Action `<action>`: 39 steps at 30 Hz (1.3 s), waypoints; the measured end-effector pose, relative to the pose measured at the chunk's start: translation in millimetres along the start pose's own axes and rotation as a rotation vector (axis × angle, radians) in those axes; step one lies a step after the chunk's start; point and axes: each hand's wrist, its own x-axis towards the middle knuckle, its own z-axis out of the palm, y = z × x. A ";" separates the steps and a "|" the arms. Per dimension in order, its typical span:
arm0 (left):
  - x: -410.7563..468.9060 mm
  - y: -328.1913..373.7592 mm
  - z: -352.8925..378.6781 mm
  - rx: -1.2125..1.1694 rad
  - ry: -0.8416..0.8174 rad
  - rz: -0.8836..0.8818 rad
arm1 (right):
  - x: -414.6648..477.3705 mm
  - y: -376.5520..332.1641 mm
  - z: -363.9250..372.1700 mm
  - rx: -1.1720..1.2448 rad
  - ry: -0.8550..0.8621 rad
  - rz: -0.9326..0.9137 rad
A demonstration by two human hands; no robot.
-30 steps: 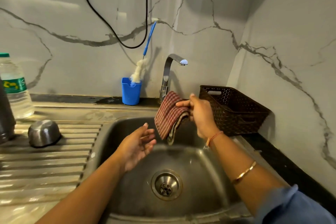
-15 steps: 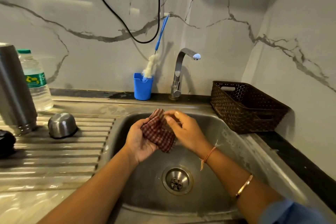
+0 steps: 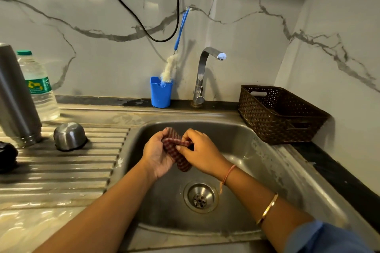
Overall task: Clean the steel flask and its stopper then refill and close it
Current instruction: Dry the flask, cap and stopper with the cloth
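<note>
Both hands, left hand [image 3: 156, 154] and right hand [image 3: 202, 153], grip the checked cloth [image 3: 176, 155] over the sink [image 3: 246, 150]; looks like drying up; next probably grab the flask [image 3: 15, 96] to refill.

I am gripping a checked cloth [image 3: 179, 160] with my left hand [image 3: 156, 155] and right hand [image 3: 203, 155] over the sink [image 3: 238, 150]; the steel flask [image 3: 14, 96] is standing on the counter [image 3: 61, 174].

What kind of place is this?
Most likely a home kitchen: a stainless steel sink with ribbed draining board, a curved chrome tap, and a bottle brush in a blue plastic cup.
</note>
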 end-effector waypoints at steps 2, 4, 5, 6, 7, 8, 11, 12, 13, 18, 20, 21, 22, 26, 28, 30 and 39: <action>0.4 -0.2 -0.9 0.076 0.018 -0.004 | 0.5 -1.8 -7.7 0.156 -0.015 0.051; 1.9 -4.1 -2.1 0.202 0.032 0.019 | 0.7 -2.4 -15.3 0.317 0.005 0.095; -0.4 -5.1 -0.4 0.299 0.033 0.060 | 0.8 -1.7 -18.6 0.355 0.033 0.110; -3.2 -5.8 1.5 0.398 0.035 0.112 | 1.6 -0.2 -20.9 0.376 0.067 0.124; -5.6 -6.1 2.6 0.510 0.050 0.143 | 2.2 1.2 -23.0 0.388 0.107 0.141; -5.6 -6.4 2.2 0.635 0.071 0.156 | 2.9 2.8 -24.8 0.408 0.150 0.164; 4.6 -8.0 -9.8 1.013 0.112 0.130 | 5.8 8.4 -31.8 0.539 0.254 0.265; 4.0 -7.3 -9.9 1.074 0.112 0.159 | 6.5 10.3 -34.0 0.596 0.272 0.305; 3.2 -6.9 -9.6 1.092 0.098 0.195 | 6.9 12.6 -35.8 0.658 0.281 0.342; 5.5 -10.8 -3.9 1.156 0.071 0.398 | 9.6 27.4 -41.5 0.851 0.247 0.499; 7.5 -9.7 -4.1 1.151 0.109 0.467 | 10.5 31.1 -42.3 0.851 0.160 0.558; 7.5 -9.0 -4.4 1.155 0.122 0.506 | 10.3 32.6 -42.2 0.844 0.096 0.583; 6.9 -7.9 -4.9 1.162 0.132 0.547 | 9.8 33.0 -41.1 0.828 0.024 0.596; 7.4 -4.5 -6.6 1.224 0.136 0.622 | 4.9 26.6 -37.5 0.725 -0.302 0.530; 7.0 -2.3 -7.1 1.248 0.135 0.657 | 2.4 18.3 -38.3 0.626 -0.426 0.506; 4.2 -1.8 -7.2 1.236 0.112 0.717 | 0.3 5.1 -37.3 0.445 -0.433 0.447; -1.7 26.0 -31.1 1.558 0.174 0.603 | 0.9 -8.7 -24.2 -0.030 -0.074 0.253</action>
